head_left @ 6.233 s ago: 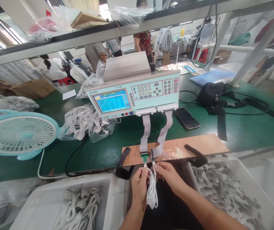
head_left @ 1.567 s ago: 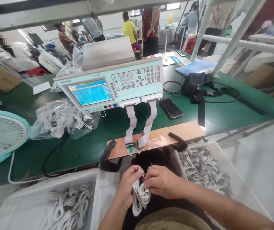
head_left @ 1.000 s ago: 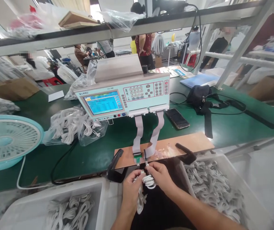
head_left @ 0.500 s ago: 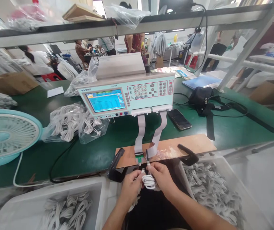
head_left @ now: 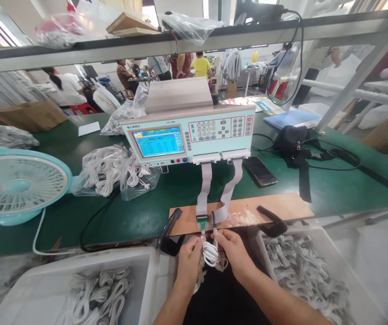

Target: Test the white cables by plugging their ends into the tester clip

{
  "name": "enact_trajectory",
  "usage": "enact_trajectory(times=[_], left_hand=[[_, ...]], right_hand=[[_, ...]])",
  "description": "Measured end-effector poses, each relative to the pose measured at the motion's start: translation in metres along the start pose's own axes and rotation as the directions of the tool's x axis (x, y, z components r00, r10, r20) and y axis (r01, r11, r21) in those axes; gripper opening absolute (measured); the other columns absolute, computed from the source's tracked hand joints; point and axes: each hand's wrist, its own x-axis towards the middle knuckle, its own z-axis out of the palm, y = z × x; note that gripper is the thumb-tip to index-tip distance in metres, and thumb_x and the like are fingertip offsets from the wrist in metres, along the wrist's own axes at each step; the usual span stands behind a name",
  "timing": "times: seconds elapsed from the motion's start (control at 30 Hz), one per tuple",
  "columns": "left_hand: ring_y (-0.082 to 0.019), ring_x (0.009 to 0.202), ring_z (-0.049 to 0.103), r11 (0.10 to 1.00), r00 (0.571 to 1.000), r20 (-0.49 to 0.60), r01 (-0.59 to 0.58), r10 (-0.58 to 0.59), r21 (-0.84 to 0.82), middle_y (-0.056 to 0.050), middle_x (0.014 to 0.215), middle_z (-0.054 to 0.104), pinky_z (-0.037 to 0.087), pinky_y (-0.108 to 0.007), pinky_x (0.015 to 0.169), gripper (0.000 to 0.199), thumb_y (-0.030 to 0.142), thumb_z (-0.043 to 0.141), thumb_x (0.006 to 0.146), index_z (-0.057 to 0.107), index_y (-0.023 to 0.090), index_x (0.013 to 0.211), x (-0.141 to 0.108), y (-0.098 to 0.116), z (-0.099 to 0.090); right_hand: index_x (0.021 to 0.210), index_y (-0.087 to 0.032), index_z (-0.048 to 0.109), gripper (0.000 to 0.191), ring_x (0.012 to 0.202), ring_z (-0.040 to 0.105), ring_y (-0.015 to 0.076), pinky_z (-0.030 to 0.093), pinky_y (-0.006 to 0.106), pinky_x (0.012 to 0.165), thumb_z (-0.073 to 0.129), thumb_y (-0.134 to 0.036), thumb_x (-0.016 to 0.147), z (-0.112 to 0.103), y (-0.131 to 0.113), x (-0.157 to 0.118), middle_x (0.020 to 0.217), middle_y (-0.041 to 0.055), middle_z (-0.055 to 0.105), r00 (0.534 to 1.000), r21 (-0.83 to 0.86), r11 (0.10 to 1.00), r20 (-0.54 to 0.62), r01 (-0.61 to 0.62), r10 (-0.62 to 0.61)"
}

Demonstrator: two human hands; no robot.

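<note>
A coiled white cable (head_left: pixel 210 254) hangs between my hands at the front edge of the wooden board (head_left: pixel 275 206). My left hand (head_left: pixel 191 254) is closed on one end of it, at the small green circuit board (head_left: pixel 202 222). My right hand (head_left: pixel 231 249) pinches the other end at the connector beside it. Two grey ribbon cables (head_left: pixel 205 189) run from these connectors up to the tester (head_left: pixel 221 128), whose blue screen (head_left: pixel 158 141) is lit. More looped cable dangles under my left hand. How far each plug sits in its socket is too small to tell.
White bins of bundled cables stand at left (head_left: pixel 148 275) and right (head_left: pixel 336 253). Black clamps (head_left: pixel 168 232) grip the board. A blue fan (head_left: pixel 17 185), bagged cables (head_left: pixel 104 167), a phone (head_left: pixel 260 171) and a black bag (head_left: pixel 288 143) lie on the green table (head_left: pixel 146 216). People work behind.
My left hand has moved up, bringing its cable end to the green circuit board. Text on the tester's screen has changed. The whole view has shifted slightly.
</note>
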Motion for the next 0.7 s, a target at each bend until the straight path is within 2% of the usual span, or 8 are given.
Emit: enact_trajectory(times=[0.13,0.27,0.33,0.53,0.7], left_hand=[[-0.014,0.06,0.049,0.995,0.996,0.086,0.009,0.0,-0.096,0.0,0.062,0.054,0.041,-0.022,0.059,0.03,0.042,0.058,0.077,0.062,0.015,0.067,-0.003,-0.003,0.003],[-0.013,0.06,0.048,0.999,0.996,0.077,-0.038,0.04,-0.028,0.001,0.06,0.052,0.039,-0.022,0.058,0.031,0.042,0.058,0.079,0.06,0.014,0.066,-0.001,-0.012,0.001],[-0.012,0.058,0.046,1.0,0.998,0.065,-0.026,0.026,-0.008,0.001,0.059,0.051,0.037,-0.021,0.055,0.033,0.044,0.057,0.079,0.059,0.014,0.066,0.0,-0.015,0.0],[-0.011,0.055,0.044,0.99,0.995,0.095,0.02,-0.007,-0.14,0.001,0.059,0.051,0.037,-0.02,0.052,0.037,0.05,0.061,0.074,0.058,0.014,0.066,0.003,-0.009,0.005],[-0.009,0.051,0.039,0.98,0.998,0.058,0.01,0.002,-0.2,0.003,0.055,0.043,0.032,-0.02,0.048,0.043,0.055,0.063,0.069,0.055,0.014,0.06,0.008,-0.011,0.009]], right_hand=[[0.063,-0.013,0.062,0.034,0.05,0.035,0.0083,0.028,0.021,0.051,0.068,-0.047,0.066,-0.001,0.0,-0.001,0.053,-0.0029,0.05,0.999,0.004,1.0,0.04,0.022,-0.022],[0.063,-0.014,0.062,0.037,0.05,0.036,0.0091,0.03,0.022,0.051,0.068,-0.05,0.065,0.0,-0.001,-0.002,0.053,-0.0028,0.05,0.998,-0.022,0.999,0.045,0.045,-0.044],[0.065,-0.014,0.063,0.04,0.049,0.035,0.0092,0.029,0.022,0.049,0.067,-0.053,0.064,0.0,-0.001,-0.002,0.052,-0.0034,0.047,0.998,-0.048,0.998,0.044,0.042,-0.04],[0.066,-0.014,0.065,0.042,0.049,0.037,0.01,0.028,0.022,0.049,0.068,-0.056,0.063,-0.003,0.005,0.002,0.053,-0.0022,0.049,0.996,-0.055,0.998,0.079,0.038,-0.034],[0.065,-0.015,0.066,0.04,0.051,0.041,0.0111,0.029,0.023,0.05,0.07,-0.054,0.061,-0.005,0.011,0.007,0.056,0.0,0.055,0.993,-0.037,0.997,0.1,0.062,-0.058]])
